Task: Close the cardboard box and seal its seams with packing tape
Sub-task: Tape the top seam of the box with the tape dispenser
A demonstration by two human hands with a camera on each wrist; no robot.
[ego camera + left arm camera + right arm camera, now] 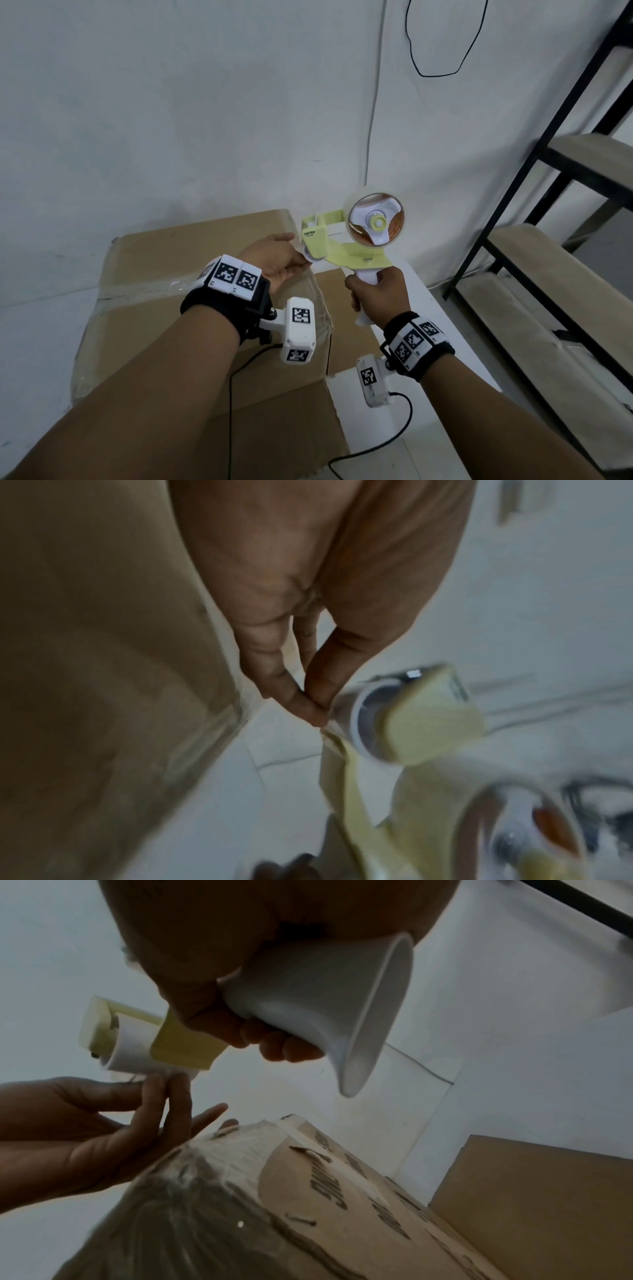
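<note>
A closed cardboard box (191, 260) stands against the white wall, with clear tape along its top seam and over its right edge (219, 1153). My right hand (376, 294) grips the white handle (308, 996) of a pale yellow tape dispenser (342, 246), held in the air just right of the box. A roll of clear tape (375, 219) sits on it. My left hand (274, 260) reaches to the dispenser's front roller (366, 721), and its thumb and forefinger (308, 704) pinch the free tape end there. The other left fingers (205, 1115) are spread.
A second brown cardboard piece (239, 428) lies in front of the box near my arms. A black-framed shelf with light boards (548, 274) stands at the right. A thin black cable (445, 51) hangs on the wall. White floor (445, 445) lies between box and shelf.
</note>
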